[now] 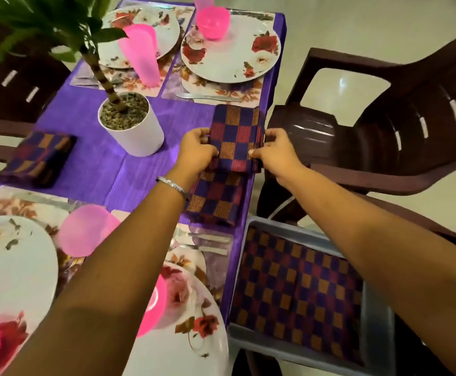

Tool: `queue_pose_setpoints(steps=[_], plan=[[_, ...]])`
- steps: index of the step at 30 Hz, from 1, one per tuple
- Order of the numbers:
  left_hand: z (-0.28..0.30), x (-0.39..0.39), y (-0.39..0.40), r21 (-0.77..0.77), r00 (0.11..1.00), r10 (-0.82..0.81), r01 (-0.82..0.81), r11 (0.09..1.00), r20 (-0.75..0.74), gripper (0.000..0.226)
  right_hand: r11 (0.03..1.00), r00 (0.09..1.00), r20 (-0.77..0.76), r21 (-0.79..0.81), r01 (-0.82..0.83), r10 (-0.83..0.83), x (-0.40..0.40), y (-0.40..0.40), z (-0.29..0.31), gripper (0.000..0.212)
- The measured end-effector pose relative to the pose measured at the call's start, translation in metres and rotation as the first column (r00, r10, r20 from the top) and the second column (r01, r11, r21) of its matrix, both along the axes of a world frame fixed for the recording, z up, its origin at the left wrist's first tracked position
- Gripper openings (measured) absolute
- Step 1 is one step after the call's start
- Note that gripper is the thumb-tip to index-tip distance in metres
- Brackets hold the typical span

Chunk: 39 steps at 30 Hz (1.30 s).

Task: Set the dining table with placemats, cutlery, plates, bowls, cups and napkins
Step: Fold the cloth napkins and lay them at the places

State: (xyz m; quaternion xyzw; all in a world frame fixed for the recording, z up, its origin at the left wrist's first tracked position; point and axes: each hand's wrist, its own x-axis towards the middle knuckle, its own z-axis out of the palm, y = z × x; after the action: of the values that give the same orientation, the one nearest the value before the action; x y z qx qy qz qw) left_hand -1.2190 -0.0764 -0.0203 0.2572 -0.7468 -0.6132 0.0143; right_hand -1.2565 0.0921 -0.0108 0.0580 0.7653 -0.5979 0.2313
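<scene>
A folded checked napkin (236, 134) in purple, red and orange lies near the right edge of the purple tablecloth (140, 169). My left hand (197, 151) pinches its left edge and my right hand (274, 151) pinches its right edge. Just below it a second folded napkin (216, 202) lies flat, and a third napkin (38, 156) lies at the left edge. Floral plates (231, 55) sit on floral placemats (210, 89), with pink cups (140, 54), a pink bowl (212, 23) and cutlery (208, 97).
A white pot with a plant (132, 126) stands mid-table, close to my left hand. A grey tray (376, 332) lined with checked cloth rests on a chair at the lower right. Dark brown plastic chairs (400, 123) flank the table.
</scene>
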Motion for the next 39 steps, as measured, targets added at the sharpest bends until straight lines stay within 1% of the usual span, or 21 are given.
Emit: queue_pose_setpoints(steps=[3,8,10,13,15,17,19,20,22,24,25,27,28,31,32,34,36,39], plan=[[-0.019,-0.025,-0.017,-0.091,0.998,0.068,-0.068,0.994,0.000,0.051,0.997,0.994,-0.113,0.080,0.002,0.007,-0.025,-0.014,-0.015,0.061],[-0.044,-0.051,-0.033,-0.247,0.994,0.097,-0.107,0.963,-0.049,0.039,0.986,0.971,-0.230,0.162,-0.029,0.067,-0.045,-0.029,-0.038,0.051],[-0.050,-0.054,-0.034,-0.322,0.996,0.080,-0.090,0.942,-0.045,0.035,0.977,0.954,-0.284,0.209,-0.041,0.101,-0.049,-0.032,-0.046,0.049],[-0.054,-0.052,-0.030,-0.486,0.998,0.046,-0.061,0.872,-0.042,0.032,0.936,0.909,-0.363,0.343,-0.077,0.207,-0.052,-0.036,-0.056,0.054],[-0.056,-0.051,-0.026,-0.553,0.999,0.034,-0.045,0.832,-0.030,0.032,0.895,0.888,-0.368,0.435,-0.098,0.276,-0.054,-0.036,-0.059,0.055],[-0.056,-0.049,-0.024,-0.616,0.999,0.033,-0.027,0.787,-0.001,0.033,0.887,0.883,-0.371,0.450,-0.101,0.289,-0.055,-0.031,-0.059,0.054],[-0.051,-0.046,-0.017,-0.698,0.998,0.049,-0.018,0.716,0.025,0.033,0.904,0.883,-0.395,0.421,-0.070,0.253,-0.052,-0.021,-0.057,0.050],[-0.047,-0.043,-0.009,-0.731,0.998,0.054,-0.027,0.681,0.013,0.033,0.911,0.883,-0.408,0.409,-0.052,0.234,-0.048,-0.013,-0.056,0.047],[-0.034,-0.033,0.017,-0.756,0.997,0.000,-0.059,0.652,-0.078,0.031,0.920,0.883,-0.422,0.392,-0.026,0.205,-0.037,0.007,-0.054,0.041],[-0.027,-0.021,0.052,-0.737,0.973,-0.121,-0.064,0.672,-0.195,0.028,0.923,0.893,-0.414,0.385,-0.004,0.176,-0.022,0.032,-0.055,0.035],[-0.026,-0.015,0.070,-0.729,0.957,-0.180,-0.045,0.684,-0.228,0.027,0.921,0.900,-0.404,0.389,0.007,0.163,-0.014,0.044,-0.056,0.032],[-0.031,-0.003,0.109,-0.701,0.933,-0.268,0.023,0.712,-0.241,0.026,0.914,0.917,-0.371,0.405,0.017,0.147,0.004,0.074,-0.059,0.026],[-0.037,0.004,0.126,-0.678,0.931,-0.283,0.056,0.733,-0.229,0.026,0.909,0.928,-0.341,0.417,0.007,0.149,0.014,0.088,-0.062,0.024],[-0.064,0.038,0.181,-0.602,0.954,-0.269,0.136,0.786,-0.134,0.027,0.895,0.962,-0.229,0.445,-0.036,0.152,0.048,0.137,-0.075,0.019],[-0.079,0.052,0.195,-0.570,0.963,-0.259,0.171,0.804,-0.076,0.028,0.891,0.974,-0.176,0.450,-0.051,0.145,0.060,0.154,-0.084,0.019],[-0.111,0.083,0.216,-0.510,0.959,-0.267,0.277,0.815,0.094,0.027,0.881,0.989,-0.068,0.466,-0.083,0.129,0.083,0.184,-0.108,0.019],[-0.144,0.110,0.230,-0.475,0.916,-0.299,0.396,0.786,0.269,0.027,0.870,0.992,0.028,0.477,-0.122,0.123,0.103,0.214,-0.141,0.019],[-0.182,0.140,0.241,-0.435,0.803,-0.330,0.558,0.707,0.496,0.035,0.864,0.983,0.168,0.481,-0.149,0.076,0.131,0.245,-0.180,0.018]])
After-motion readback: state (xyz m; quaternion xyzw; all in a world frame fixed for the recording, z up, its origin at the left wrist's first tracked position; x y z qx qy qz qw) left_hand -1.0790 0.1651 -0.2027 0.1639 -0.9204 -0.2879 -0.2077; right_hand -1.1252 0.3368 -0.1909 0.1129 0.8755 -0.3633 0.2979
